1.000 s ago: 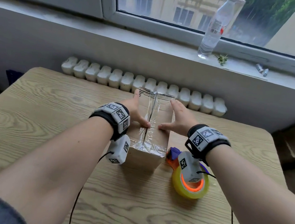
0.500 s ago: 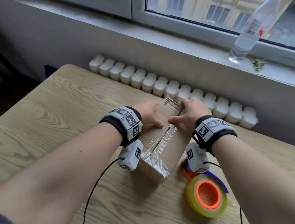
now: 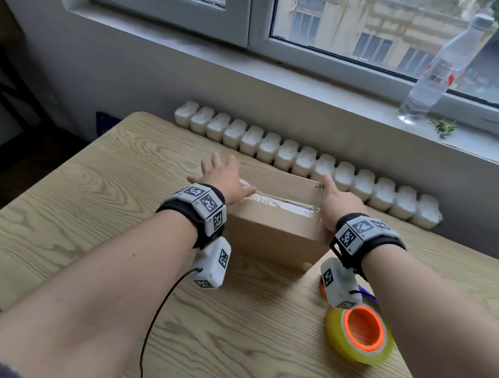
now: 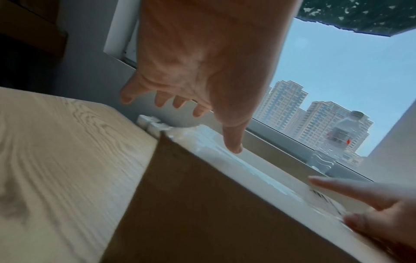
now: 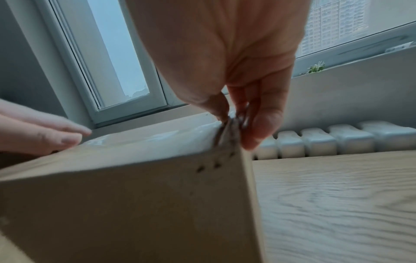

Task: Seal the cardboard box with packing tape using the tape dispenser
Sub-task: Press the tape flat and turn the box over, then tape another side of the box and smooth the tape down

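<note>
From the head view, the cardboard box [image 3: 272, 222] lies lengthwise across the wooden surface [image 3: 85, 201], a strip of clear packing tape [image 3: 284, 203] running along its top. The left hand [image 3: 224, 178] is at the box's left end, fingers straight and spread wide, thumb on the tape. The right hand [image 3: 338, 202] is at the right end, fingers extended along that edge. The tape dispenser [image 3: 359, 329], with a yellow roll on an orange core, lies on the surface near the box's right corner, below the right wrist. A clear bottle [image 3: 436, 70] stands on the windowsill [image 3: 316, 81].

The left wrist view shows the left hand [image 4: 202, 71] open, fingers splayed, only the thumb tip touching the tape [image 4: 225, 158] on the box [image 4: 202, 213].

In the right wrist view, the right hand [image 5: 236, 62] has its fingers [image 5: 263, 128] straight down against the box's [image 5: 135, 204] end corner, where the tape [image 5: 180, 138] folds over.
</note>
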